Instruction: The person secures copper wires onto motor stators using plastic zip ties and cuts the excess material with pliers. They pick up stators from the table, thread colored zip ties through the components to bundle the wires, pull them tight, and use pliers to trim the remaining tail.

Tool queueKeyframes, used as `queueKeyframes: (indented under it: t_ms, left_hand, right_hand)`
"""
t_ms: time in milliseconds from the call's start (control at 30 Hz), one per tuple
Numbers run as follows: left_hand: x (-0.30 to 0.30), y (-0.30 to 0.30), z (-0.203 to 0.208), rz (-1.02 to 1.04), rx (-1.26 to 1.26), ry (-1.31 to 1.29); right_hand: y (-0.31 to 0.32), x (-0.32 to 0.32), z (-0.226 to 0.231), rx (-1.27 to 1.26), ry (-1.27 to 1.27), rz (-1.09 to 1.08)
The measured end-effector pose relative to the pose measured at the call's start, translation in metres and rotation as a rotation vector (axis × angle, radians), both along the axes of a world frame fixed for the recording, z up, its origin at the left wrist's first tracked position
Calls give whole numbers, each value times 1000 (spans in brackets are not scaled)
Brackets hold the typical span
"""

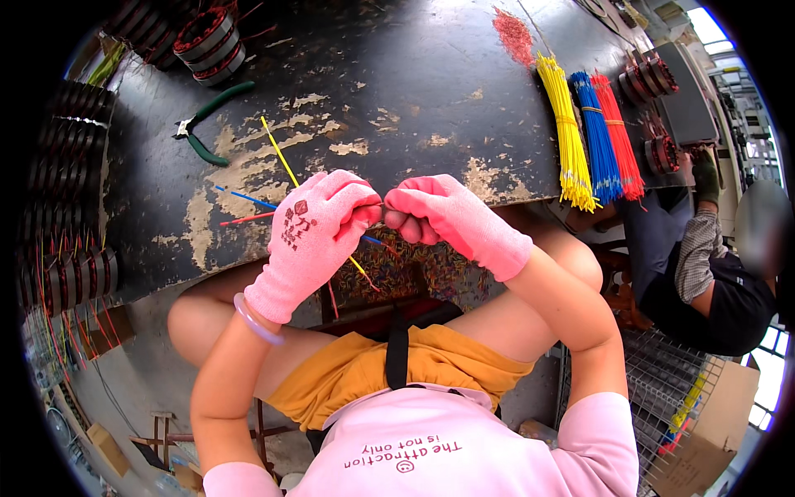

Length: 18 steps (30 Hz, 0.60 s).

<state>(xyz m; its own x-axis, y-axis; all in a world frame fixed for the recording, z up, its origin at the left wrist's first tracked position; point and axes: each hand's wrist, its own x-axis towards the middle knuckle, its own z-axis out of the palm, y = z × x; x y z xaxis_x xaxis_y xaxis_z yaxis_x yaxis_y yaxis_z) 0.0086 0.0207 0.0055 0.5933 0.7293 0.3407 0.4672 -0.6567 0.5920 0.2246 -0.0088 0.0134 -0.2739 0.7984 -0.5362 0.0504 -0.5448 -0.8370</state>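
Observation:
My left hand (310, 236), in a pink glove, is closed around a yellow wire (279, 151), a blue wire (245, 196) and a red wire (247, 219). The wires stick out on both sides of the fist, and their middles are hidden by the glove. Right beside it, my right hand (455, 219), also gloved in pink, is closed with its fingers pinched at the left fingertips. Whatever lies in that pinch is too small to make out. Both hands are over the near edge of the dark worktable (397, 79).
Green-handled cutters (203, 124) lie on the table at left, near a wire-wound motor stator (211, 50). Bundles of yellow (567, 132), blue (596, 137) and red wires (619, 137) lie at right. More stators (62, 282) are stacked at far left. Another person (704, 265) sits at right.

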Motion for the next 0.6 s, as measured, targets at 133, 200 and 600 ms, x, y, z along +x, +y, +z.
queueKeyframes:
  t_ms: [133,200,600]
  left_hand:
    - [1,0,2,14,-7,16]
    - [1,0,-1,24,-4,2]
    - [-12,1,7,9,-98,125]
  right_hand:
    - [-3,5,9,968,-798,93]
    - [-5,4,-4,1358,-1052,204]
    - [14,-11,7,504,-243,78]
